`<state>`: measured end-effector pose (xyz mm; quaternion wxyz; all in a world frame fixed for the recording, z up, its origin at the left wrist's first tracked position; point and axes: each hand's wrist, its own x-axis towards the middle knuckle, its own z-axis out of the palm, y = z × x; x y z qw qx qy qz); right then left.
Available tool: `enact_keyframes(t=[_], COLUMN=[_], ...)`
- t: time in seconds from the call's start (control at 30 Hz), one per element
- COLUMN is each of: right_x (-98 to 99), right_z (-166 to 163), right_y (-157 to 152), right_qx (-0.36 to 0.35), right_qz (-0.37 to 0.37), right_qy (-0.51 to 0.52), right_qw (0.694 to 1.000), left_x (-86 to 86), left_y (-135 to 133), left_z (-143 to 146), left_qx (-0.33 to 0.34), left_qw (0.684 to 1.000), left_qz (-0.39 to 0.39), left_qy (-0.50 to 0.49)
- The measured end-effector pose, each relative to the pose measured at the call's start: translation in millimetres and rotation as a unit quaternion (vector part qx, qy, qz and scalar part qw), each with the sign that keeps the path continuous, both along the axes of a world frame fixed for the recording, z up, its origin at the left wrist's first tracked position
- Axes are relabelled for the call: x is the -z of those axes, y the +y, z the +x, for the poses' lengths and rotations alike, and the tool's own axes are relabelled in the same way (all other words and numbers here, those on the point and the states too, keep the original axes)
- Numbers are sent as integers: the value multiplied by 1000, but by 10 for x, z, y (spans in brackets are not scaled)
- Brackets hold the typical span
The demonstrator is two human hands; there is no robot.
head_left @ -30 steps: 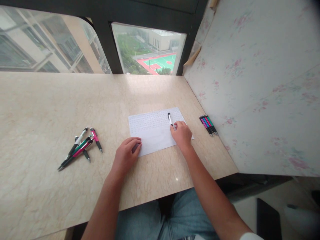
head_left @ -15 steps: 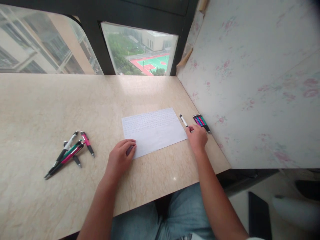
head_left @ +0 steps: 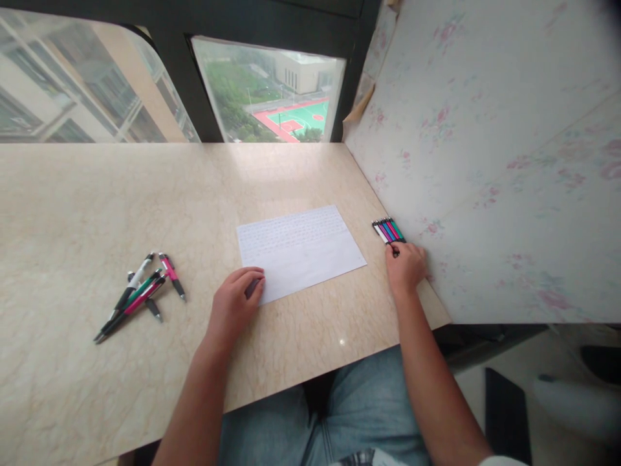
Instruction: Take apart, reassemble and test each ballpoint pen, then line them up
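Observation:
A white sheet of paper [head_left: 299, 251] with faint handwriting lies on the beige marble-look desk [head_left: 145, 194]. My left hand [head_left: 236, 304] rests on the sheet's near left corner, fingers curled loosely. My right hand [head_left: 406, 266] is closed at the right edge of the desk, its fingers on a white pen [head_left: 381, 232]. That pen lies against a row of several coloured pens [head_left: 391, 230] beside the wall. A loose heap of several pens [head_left: 138, 291] lies at the left of the desk.
A floral-papered wall panel [head_left: 485, 162] bounds the desk on the right. Windows [head_left: 266, 84] run along the far edge. My jeans-clad legs [head_left: 330, 414] show below the desk's near edge.
My right hand carried the white pen from over the paper to the right and set it against the row of pens by the wall. My left hand stayed on the paper.

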<state>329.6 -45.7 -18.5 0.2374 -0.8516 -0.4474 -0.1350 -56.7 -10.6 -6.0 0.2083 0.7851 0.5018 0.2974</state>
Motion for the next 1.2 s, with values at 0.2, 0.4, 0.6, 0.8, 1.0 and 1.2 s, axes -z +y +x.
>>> enact_keyframes(t=[0.2,0.4,0.6,0.8,1.0,1.2], right_x=[-10,-44,-147,-25,48,-8], right_z=[-22,-437,-1408,-1892,-1862,-1815], right_y=[-11,138,591,806,763,719], right_qx=[4,-182,-476,-470,-492,-462], right_qz=[23,20,-47,-55,-24,16], right_qy=[2,73,90,117,177,245], right_qw=[1000,980,873,873,852,852], left_x=[-5,-20,-19,-55,-275,-356], left_y=[-3,-31,-107,-102,-129,-117], left_z=[3,40,95,31,-408,-647], left_qx=[5,5,0,-58,-326,-391], left_qw=[1000,1000,999,997,937,897], left_qz=[1,4,7,47,99,-2], left_qy=[-13,-17,-31,-22,82,207])
